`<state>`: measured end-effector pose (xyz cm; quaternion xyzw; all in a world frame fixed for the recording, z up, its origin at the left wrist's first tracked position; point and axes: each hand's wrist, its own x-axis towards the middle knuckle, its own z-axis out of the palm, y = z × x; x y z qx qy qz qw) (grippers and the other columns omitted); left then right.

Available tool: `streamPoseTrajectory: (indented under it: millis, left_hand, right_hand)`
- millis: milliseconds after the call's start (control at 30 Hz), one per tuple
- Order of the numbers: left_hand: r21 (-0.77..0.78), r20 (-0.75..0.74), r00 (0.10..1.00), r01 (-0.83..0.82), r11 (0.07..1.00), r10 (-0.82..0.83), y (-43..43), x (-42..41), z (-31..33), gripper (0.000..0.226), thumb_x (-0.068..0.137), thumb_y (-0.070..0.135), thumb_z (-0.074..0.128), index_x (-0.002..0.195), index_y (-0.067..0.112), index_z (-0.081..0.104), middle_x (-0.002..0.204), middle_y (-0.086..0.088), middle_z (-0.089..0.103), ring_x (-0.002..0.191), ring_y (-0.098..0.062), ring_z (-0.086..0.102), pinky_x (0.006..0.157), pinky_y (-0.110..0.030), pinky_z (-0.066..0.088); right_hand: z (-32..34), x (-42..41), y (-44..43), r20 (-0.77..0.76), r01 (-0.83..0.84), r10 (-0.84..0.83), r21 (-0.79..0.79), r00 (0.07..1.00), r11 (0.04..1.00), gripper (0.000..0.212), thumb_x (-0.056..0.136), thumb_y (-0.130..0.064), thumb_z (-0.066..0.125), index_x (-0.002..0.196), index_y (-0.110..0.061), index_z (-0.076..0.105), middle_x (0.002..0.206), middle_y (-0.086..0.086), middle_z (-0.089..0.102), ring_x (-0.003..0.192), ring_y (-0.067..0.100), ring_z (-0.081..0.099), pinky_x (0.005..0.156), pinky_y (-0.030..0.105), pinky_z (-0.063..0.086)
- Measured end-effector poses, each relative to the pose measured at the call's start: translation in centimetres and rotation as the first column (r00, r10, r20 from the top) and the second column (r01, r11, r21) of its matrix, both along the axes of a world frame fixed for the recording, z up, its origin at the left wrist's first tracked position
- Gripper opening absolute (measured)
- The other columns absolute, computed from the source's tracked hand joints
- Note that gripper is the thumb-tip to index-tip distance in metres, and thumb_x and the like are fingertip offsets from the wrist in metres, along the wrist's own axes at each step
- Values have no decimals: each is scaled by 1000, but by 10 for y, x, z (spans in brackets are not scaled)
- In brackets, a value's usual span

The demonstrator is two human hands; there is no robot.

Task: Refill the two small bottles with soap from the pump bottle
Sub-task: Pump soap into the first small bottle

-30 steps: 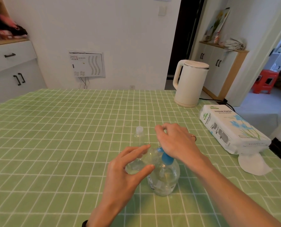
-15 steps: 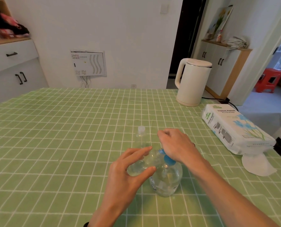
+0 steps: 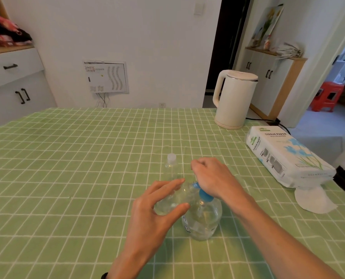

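Observation:
A clear pump bottle (image 3: 204,219) with a blue pump top stands near the front middle of the green checked table. My right hand (image 3: 213,178) rests on top of the blue pump head, fingers curled. My left hand (image 3: 153,216) holds a small clear bottle (image 3: 172,200) tilted, its mouth at the blue nozzle. Just behind them a second small clear bottle (image 3: 171,166) stands upright with a white cap on.
A white electric kettle (image 3: 234,99) stands at the back right with its cord running off the edge. A pack of tissue paper (image 3: 286,156) lies along the right edge, with a loose white tissue (image 3: 314,200) in front of it.
Both hands stay where they were on the pump bottle and the small bottle. The camera view has dipped slightly.

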<state>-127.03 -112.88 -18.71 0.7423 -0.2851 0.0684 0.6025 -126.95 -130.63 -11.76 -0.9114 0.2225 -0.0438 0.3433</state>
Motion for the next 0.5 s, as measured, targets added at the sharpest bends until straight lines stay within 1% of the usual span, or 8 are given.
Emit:
streamPoseTrajectory:
  millis: [67,200,267,333,367,400,433,500]
  left_hand:
    - [-8,-4,1000,1,1000,-1,-1,0,0,55,79,24,92,126,45,74,114,21,74,112,-4,70,96,-8,48]
    - [-20,-9,1000,5,1000,-5,0,0,2,54,78,31,88,127,48,72,114,21,74,111,-5,71,95,-9,48]
    - [-16,-4,1000,12,1000,-12,0,0,2,55,79,28,91,127,48,72,114,21,75,112,-6,70,96,-9,48]
    - [-20,-2,1000,16,1000,-16,0,0,4,54,79,32,90,127,48,72,114,21,75,112,-7,70,96,-10,49]
    - [-20,-1,1000,15,1000,-15,1,0,5,54,78,34,89,127,48,72,115,21,74,113,-7,70,96,-9,48]
    - [-18,1,1000,14,1000,-14,1,0,5,54,79,34,90,127,48,72,115,21,74,113,-7,70,96,-9,48]
    - [-15,5,1000,13,1000,-13,1,0,5,54,79,31,92,127,47,73,116,21,74,113,-6,70,96,-8,47]
    - [-13,11,1000,14,1000,-13,1,1,5,54,80,26,91,127,46,73,116,21,75,113,-6,70,95,-7,47]
  right_hand:
    - [0,0,0,5,2,-2,2,1000,1000,42,104,-36,43,65,-23,36,61,-6,40,59,17,38,64,38,35]
    - [2,-2,1,25,8,-8,-32,1000,999,43,105,-39,43,66,-21,38,61,-5,43,60,17,41,65,38,38]
    - [4,-3,1,32,11,-10,-31,999,999,43,105,-39,43,66,-20,41,61,-4,45,62,19,44,71,39,42]
    - [9,-4,1,27,3,-2,-55,1000,998,45,105,-42,42,70,-16,55,66,-5,58,73,21,56,84,43,49]
    - [11,-4,2,21,1,0,-79,1000,997,46,105,-44,41,79,-15,65,74,-4,67,82,23,62,90,45,51]
    - [12,-3,2,20,2,0,-99,1000,995,46,105,-46,41,88,-15,70,81,-3,72,89,25,65,93,46,51]
    - [12,-2,2,20,3,-1,-103,1000,995,46,105,-46,41,89,-15,71,82,-3,72,89,24,65,93,46,51]
    - [9,-1,1,20,-2,3,-79,1000,997,44,105,-44,42,76,-16,60,69,-5,62,75,20,59,84,43,49]
